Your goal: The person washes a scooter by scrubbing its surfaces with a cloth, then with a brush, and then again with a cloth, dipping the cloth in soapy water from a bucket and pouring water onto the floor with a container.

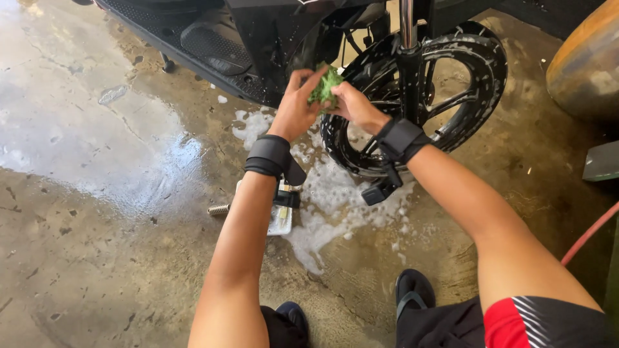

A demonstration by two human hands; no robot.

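A green scrubbing cloth [326, 86] is bunched between both hands, just in front of a black scooter's soapy front wheel [431, 90]. My left hand [298, 106] grips the cloth from the left, fingers curled over its top. From the right, my right hand [353, 106] closes on it, close to the tyre. Each wrist carries a black strap with a small device. The cloth's lower part is hidden by my fingers.
White foam [335, 200] spreads over the wet concrete floor under the wheel. A small flat container and a metal spring [219, 209] lie by my left forearm. The scooter's footboard [213, 42] is at top. A red hose [590, 233] runs at right, a rusty drum [587, 61] beyond.
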